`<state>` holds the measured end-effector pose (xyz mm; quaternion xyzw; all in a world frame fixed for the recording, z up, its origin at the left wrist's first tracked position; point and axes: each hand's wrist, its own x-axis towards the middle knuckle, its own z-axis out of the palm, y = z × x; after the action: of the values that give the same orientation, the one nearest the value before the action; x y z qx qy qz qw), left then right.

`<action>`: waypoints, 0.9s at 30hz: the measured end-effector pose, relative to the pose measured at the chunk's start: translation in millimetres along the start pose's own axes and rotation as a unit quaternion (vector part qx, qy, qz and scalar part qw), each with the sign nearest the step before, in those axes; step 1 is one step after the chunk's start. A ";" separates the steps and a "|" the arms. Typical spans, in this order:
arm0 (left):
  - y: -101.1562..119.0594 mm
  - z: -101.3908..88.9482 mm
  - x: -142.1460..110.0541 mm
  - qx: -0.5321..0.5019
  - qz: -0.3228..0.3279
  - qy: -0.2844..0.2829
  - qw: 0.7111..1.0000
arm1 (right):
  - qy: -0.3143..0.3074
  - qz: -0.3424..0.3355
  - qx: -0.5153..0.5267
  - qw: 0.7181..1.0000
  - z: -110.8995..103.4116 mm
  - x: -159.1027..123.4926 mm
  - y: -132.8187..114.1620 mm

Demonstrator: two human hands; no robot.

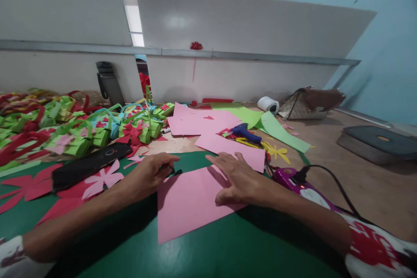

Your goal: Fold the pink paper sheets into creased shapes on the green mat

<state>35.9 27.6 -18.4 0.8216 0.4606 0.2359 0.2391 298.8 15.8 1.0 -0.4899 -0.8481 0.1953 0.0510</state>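
A pink paper sheet (187, 202) lies on a green sheet (208, 247) in front of me. My right hand (236, 178) rests flat on the pink sheet's right part, fingers stretched out. My left hand (153, 173) is at the sheet's upper left corner, fingers curled and pinching that corner against the green sheet. More pink sheets (202, 121) lie just beyond my hands.
A black phone (91, 164) and pink and red paper flowers (102, 179) lie left. Green paper baskets (81, 132) pile up at far left. A blue glue gun (246, 132), a purple tool with cord (293, 179), a tape roll (268, 104), a bag (309, 103) and a grey box (378, 143) sit right.
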 end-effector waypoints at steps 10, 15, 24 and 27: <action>-8.3 1.6 -8.8 -0.015 -0.034 0.007 0.999 | 0.045 0.019 0.070 0.996 -3.4 0.1 -8.9; -4.9 1.9 -9.5 -0.064 -0.066 0.004 0.996 | 0.024 0.007 0.153 0.988 1.4 -2.8 -3.8; -1.8 -12.3 -2.6 -0.271 -0.112 -0.004 0.956 | 0.299 -0.214 0.056 0.928 -10.2 -22.1 -25.9; -5.0 -19.4 -0.5 -0.337 -0.107 -0.022 0.935 | 0.384 -0.284 -0.067 0.876 -5.8 -27.7 -26.1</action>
<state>20.6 32.9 -6.5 0.6436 0.4341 0.3321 0.5358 293.4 -17.8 19.2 -0.2663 -0.8755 -0.0890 0.3932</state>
